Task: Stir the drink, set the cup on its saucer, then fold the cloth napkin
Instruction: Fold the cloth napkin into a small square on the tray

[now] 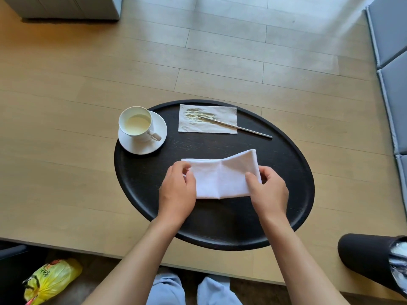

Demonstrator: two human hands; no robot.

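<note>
A white cloth napkin (222,175) lies folded into a strip in the middle of the round black table (286,168). My left hand (178,190) pinches its left end and my right hand (267,190) grips its right end, which is lifted slightly. A white cup (136,124) with pale yellowish drink stands on its white saucer (158,126) at the table's far left edge. A thin metal stirrer (237,127) rests with its tip on a stained paper napkin (207,118) at the far side.
The table stands on light wooden floor. A yellow plastic bag (50,278) lies at the lower left. A black bin with a shiny liner (372,258) is at the lower right. Grey cushions (392,62) run along the right edge.
</note>
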